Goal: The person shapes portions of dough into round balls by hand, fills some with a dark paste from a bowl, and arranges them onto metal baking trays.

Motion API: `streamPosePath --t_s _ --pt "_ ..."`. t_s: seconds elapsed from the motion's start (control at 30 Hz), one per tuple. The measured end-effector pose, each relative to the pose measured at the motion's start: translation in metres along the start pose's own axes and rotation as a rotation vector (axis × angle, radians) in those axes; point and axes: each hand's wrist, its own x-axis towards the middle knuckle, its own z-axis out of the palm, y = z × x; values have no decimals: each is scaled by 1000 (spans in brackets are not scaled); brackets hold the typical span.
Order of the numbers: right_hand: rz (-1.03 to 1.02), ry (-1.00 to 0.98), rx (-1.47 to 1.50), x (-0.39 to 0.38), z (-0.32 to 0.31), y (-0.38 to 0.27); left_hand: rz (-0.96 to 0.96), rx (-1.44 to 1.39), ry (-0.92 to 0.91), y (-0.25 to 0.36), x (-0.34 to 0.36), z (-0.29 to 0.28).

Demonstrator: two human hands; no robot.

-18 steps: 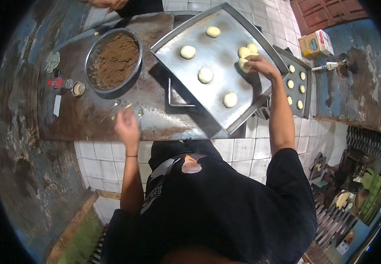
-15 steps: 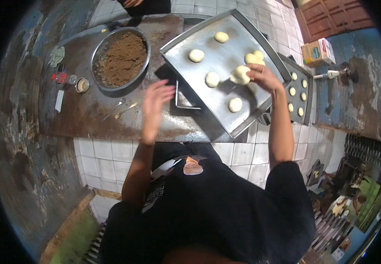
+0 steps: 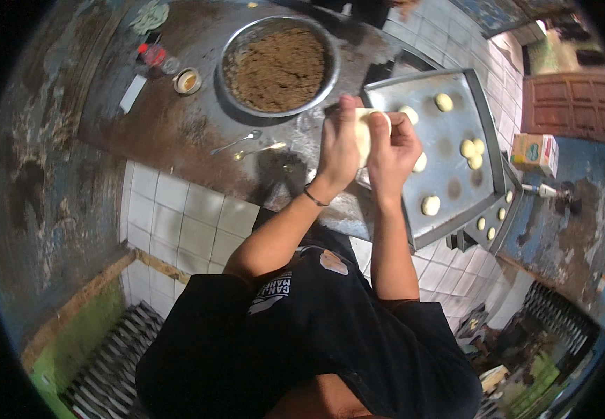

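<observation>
A pale yellow piece of dough (image 3: 363, 140) is gripped between my two hands, above the table's front edge. My left hand (image 3: 338, 150) holds it from the left, fingers pointing up along it. From the other side my right hand (image 3: 394, 159) grips it, thumb on top and fingers curled. Just right of them lies a large metal tray (image 3: 417, 89) with several dough balls (image 3: 431, 204) spaced on it, three of them clustered together. My right hand partly covers some dough balls. Beyond my left hand stands a metal bowl (image 3: 267, 112) of crumbly brown filling (image 3: 281, 73).
Two spoons (image 3: 236, 142) lie on the table (image 3: 176, 133) before the bowl. Farther left are a cup (image 3: 187, 82), a red-labelled bottle (image 3: 152, 55), a white strip (image 3: 133, 94) and a cloth (image 3: 149, 17). Another tray (image 3: 482, 237) and a carton (image 3: 534, 154) are at right.
My right hand has brought a piece of dough left off the tray. My left hand, empty before, has come to meet it and now holds it too. The view has turned.
</observation>
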Motion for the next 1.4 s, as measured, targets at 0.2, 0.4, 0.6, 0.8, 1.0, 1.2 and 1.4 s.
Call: streamPosePath --t_s 0.2,0.4,0.6,0.8,1.0,1.2,1.4 --pt "422 -825 13 26 55 -38 28 -112 -132 4 24 -134" --pt "44 -702 -783 78 127 64 44 364 -175 10 -11 -207" --pt "-135 -917 -1373 110 142 267 -80 605 -54 22 11 -274" --pt "-100 -939 -1487 114 166 283 -226 590 194 23 10 -323" --pt "-158 -862 -1396 118 154 296 -508 240 269 15 12 -336" --pt "419 -738 -669 142 132 275 -520 303 184 24 25 -319" --pt "118 -934 -852 125 111 243 -426 299 39 6 42 -297"
